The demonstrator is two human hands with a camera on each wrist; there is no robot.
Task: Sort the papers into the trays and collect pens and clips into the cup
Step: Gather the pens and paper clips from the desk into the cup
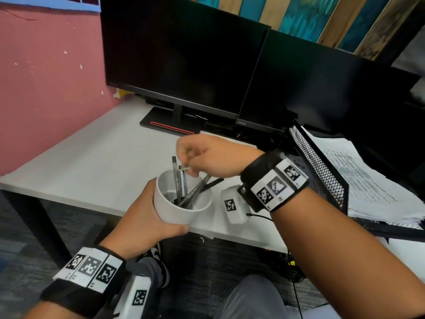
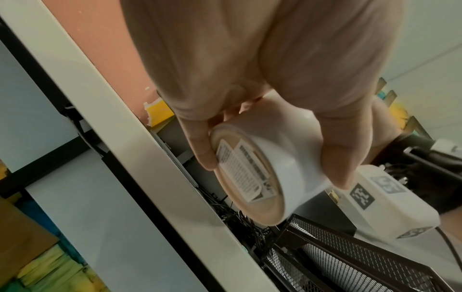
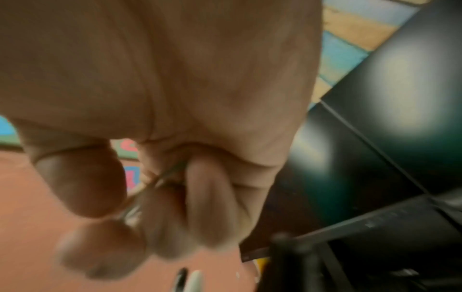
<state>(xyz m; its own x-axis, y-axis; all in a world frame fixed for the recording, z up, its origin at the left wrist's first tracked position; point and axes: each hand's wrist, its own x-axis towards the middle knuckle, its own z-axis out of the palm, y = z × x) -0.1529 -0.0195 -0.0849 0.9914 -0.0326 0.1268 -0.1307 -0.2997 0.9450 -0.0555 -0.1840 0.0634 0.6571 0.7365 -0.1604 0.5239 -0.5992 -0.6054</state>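
My left hand [image 1: 149,215] grips a white cup [image 1: 177,215] and holds it at the desk's front edge. Its fingers [image 2: 202,150] and thumb wrap the cup [image 2: 287,150], whose labelled base shows in the left wrist view. Several pens [image 1: 178,180] stand and lean inside the cup. My right hand [image 1: 192,168] hovers just over the rim, fingers curled. It pinches a thin metal clip [image 3: 160,179] between thumb and fingers; the right wrist view is blurred. A black mesh tray [image 1: 322,166] at the right holds a stack of printed papers [image 1: 368,180].
Two dark monitors [image 1: 184,54] [image 1: 322,88] stand at the back of the white desk [image 1: 92,162]. A pink wall [image 1: 46,88] borders the left side. Cables hang under the desk. My knees and a shoe show below the front edge.
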